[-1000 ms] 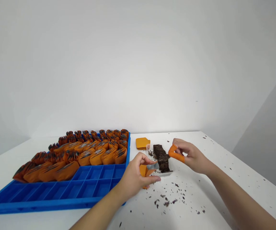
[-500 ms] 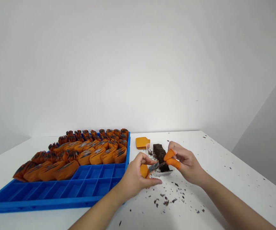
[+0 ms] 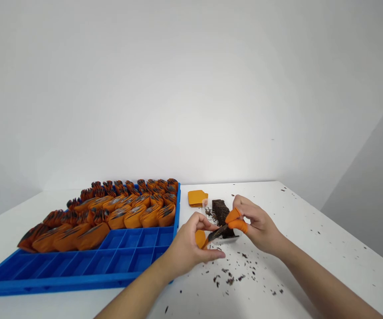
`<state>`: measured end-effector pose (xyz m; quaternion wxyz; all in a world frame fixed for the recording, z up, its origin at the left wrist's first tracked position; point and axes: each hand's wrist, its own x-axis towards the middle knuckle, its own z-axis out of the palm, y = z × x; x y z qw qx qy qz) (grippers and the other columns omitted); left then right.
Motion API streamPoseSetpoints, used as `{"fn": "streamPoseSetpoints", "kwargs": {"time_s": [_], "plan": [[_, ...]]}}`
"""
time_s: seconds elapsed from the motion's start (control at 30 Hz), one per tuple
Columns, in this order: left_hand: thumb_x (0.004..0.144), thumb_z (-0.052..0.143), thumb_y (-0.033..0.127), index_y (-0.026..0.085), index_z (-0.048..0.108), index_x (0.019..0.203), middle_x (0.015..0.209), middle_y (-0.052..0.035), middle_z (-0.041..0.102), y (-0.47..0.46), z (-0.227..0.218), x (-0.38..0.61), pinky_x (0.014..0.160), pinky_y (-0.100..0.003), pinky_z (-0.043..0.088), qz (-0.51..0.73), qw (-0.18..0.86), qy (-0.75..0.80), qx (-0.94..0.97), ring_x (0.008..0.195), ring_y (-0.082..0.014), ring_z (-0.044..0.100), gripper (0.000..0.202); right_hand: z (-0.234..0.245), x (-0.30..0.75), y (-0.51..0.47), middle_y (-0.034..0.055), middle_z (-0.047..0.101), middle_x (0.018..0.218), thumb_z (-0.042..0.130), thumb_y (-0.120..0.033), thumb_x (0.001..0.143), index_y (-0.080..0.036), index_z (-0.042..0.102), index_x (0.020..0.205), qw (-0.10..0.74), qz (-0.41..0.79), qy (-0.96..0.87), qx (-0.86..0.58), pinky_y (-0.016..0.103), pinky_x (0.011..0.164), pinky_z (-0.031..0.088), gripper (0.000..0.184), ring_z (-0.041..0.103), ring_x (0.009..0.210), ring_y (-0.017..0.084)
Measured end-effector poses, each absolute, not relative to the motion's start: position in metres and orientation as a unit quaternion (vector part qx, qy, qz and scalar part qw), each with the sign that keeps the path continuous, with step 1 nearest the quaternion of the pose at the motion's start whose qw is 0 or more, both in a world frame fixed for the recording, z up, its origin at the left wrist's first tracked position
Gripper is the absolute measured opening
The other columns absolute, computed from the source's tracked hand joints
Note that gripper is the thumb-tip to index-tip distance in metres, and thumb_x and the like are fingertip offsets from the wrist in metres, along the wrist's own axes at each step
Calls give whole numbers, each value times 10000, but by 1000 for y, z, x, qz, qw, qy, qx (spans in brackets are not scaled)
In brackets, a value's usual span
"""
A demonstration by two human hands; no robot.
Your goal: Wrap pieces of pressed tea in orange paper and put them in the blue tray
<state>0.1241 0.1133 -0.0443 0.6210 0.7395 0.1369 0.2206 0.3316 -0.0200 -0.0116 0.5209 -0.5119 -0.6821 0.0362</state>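
My left hand [image 3: 186,243] is closed around a small orange paper pouch [image 3: 206,243], its opening turned to the right. My right hand [image 3: 261,228], with orange finger cots [image 3: 238,226] on thumb and forefinger, pinches a thin dark brown pressed slab [image 3: 219,232], perhaps tea. The slab's left end is at the pouch's mouth; how deep it sits inside is hidden. Just behind the hands, a clear plastic box [image 3: 205,204] holds a row of similar dark slabs [image 3: 220,210].
A blue compartment tray [image 3: 88,283] on the left carries many filled orange pouches [image 3: 118,217] in rows. A stack of flat orange pouches [image 3: 197,198] lies behind the box, and another orange piece [image 3: 200,238] is beside my left hand. Dark crumbs [image 3: 230,281] are strewn over the white table.
My right hand has shifted slightly left, bringing the dark slab to the pouch's mouth. The pouch's grey inner face, visible before, is now covered by the slab. My left hand stays nearly still.
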Motion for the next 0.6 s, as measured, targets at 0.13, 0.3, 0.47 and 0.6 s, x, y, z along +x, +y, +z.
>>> {"fn": "streamPoseSetpoints", "kwargs": {"time_s": [0.13, 0.3, 0.47, 0.6], "plan": [[647, 1032, 361, 235, 560, 1039, 1208, -112, 730, 113, -47, 124, 758, -373, 635, 206, 637, 136, 730, 943, -254, 746, 626, -12, 332, -19, 11, 464, 815, 679, -500, 1044, -245, 701, 806, 507, 25, -687, -520, 326, 598, 423, 349, 464, 722, 181], [667, 1011, 366, 233, 546, 1052, 1198, -84, 704, 112, -50, 125, 600, -275, 618, 194, 660, 139, 712, 831, -187, 708, 618, -18, 325, -16, 14, 472, 822, 683, -502, 1041, -226, 690, 793, 500, 0, -700, -509, 311, 568, 407, 371, 459, 704, 167], [701, 979, 311, 230, 532, 1030, 1153, -59, 681, 109, -46, 126, 565, -259, 627, 201, 664, 143, 706, 815, -166, 671, 561, -23, 318, -16, 14, 477, 850, 704, -396, 1044, -244, 754, 904, 487, -31, -720, -493, 299, 564, 421, 213, 473, 703, 156], [724, 939, 251, 232, 508, 1019, 1144, -52, 678, 107, -43, 127, 531, -276, 634, 199, 666, 147, 703, 781, -158, 646, 522, -24, 318, -18, 13, 478, 849, 759, -395, 1005, -260, 782, 930, 470, -18, -731, -495, 293, 552, 432, 157, 476, 703, 159]]}}
